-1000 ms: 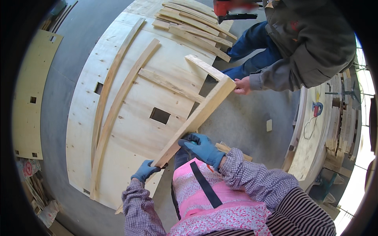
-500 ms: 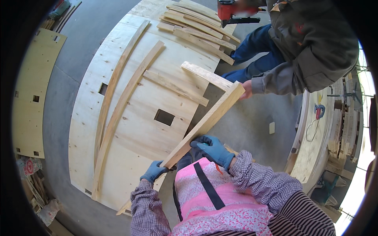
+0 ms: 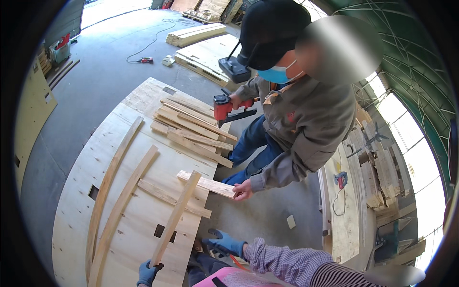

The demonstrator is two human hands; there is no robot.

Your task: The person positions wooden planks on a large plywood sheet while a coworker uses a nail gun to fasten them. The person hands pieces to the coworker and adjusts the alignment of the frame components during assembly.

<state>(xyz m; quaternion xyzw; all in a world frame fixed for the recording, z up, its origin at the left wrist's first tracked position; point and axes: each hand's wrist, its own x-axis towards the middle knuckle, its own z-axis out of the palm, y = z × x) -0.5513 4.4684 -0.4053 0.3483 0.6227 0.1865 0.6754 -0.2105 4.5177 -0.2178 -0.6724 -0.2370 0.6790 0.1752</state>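
Observation:
My left hand (image 3: 148, 273), in a blue work glove, grips the near end of a long wooden board (image 3: 172, 220). The board slants away over a large plywood sheet (image 3: 129, 220). Its far end meets a short wooden board (image 3: 215, 186), which a co-worker's hand (image 3: 243, 190) holds by the right end; whether the two are fastened cannot be told. My right hand (image 3: 228, 244), also gloved, is off the board and to its right, fingers apart. The co-worker's other hand holds a red and black nail gun (image 3: 224, 109) above the sheet's edge.
Two long strips (image 3: 122, 210) and a shorter board (image 3: 172, 198) lie on the sheet. A pile of boards (image 3: 191, 129) covers its far right part. The co-worker stands across on the right. Behind are stacked panels (image 3: 203, 60) and a red tool (image 3: 146, 60) with a cable.
My view has lifted. My right hand has let go of the long board, which has swung lower and to the left over the sheet. The co-worker has the short board by its right end.

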